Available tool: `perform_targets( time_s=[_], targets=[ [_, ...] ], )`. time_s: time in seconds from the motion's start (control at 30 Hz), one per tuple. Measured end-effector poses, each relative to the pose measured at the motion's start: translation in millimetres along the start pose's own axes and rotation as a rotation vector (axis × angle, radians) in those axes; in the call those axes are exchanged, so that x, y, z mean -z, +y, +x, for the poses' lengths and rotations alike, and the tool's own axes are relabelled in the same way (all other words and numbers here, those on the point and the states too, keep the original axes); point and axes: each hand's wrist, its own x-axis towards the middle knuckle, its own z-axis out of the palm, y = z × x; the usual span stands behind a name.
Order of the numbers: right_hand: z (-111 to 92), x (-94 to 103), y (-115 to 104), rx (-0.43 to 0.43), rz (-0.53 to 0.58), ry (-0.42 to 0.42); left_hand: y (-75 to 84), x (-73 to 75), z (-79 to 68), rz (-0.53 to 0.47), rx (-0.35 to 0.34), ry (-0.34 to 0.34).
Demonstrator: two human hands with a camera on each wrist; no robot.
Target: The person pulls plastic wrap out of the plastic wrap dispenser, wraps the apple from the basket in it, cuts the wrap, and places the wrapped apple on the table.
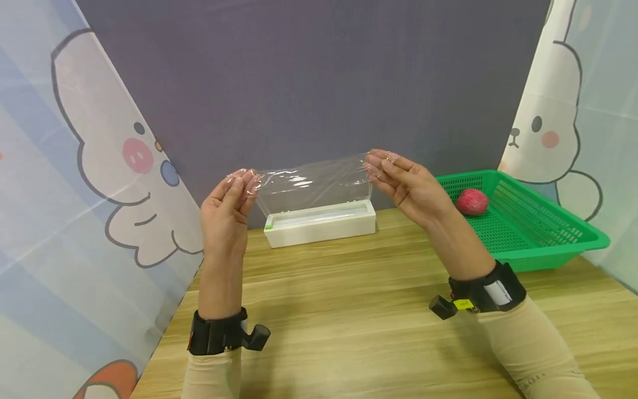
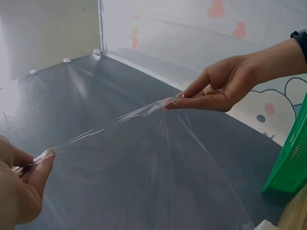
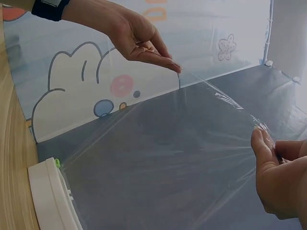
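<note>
A clear sheet of plastic wrap (image 1: 314, 180) is stretched between both hands, rising from a long white wrap dispenser box (image 1: 321, 227) at the back of the table. My left hand (image 1: 226, 208) pinches the sheet's left corner between thumb and fingers. At the other corner, my right hand (image 1: 411, 185) pinches it the same way, slightly higher in the head view. The top edge runs taut between the hands in the left wrist view, and the film (image 2: 144, 158) hangs below it. A green tab (image 3: 57, 163) shows on the dispenser's end.
To the right stands a green plastic basket (image 1: 538, 252) with a pinkish-red, round-oval item (image 1: 472, 202) inside. A dark grey backdrop (image 1: 319, 83) rises behind the dispenser, and printed cartoon curtains (image 1: 109, 138) flank the wooden table (image 1: 339, 332).
</note>
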Motion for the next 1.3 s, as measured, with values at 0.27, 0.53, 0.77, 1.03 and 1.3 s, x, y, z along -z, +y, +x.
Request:
perform_targets(
  time_s=[0.27,0.53,0.77,1.03,1.3],
  targets=[
    [-6.2,0.0,1.0,-0.108,-0.120,0.046,14.6,21.4,-5.7,0.387,0.033,-0.181],
    [-22.5,6.7,3.3,-0.225,-0.373,0.015,54.3,28.2,-16.8,1.204,0.133,-0.484],
    [-39.6,20.4,14.4,-0.296,-0.520,-0.024,66.5,32.9,-28.4,1.695,0.261,-0.860],
    [-62.6,33.1,28.0,-0.445,-0.694,-0.050,54.8,29.1,-40.9,1.741,0.371,-0.964],
    [-91.7,52.2,41.6,-0.543,-0.741,-0.142,17.4,25.7,-36.8,1.640,0.384,-1.163]
  ],
)
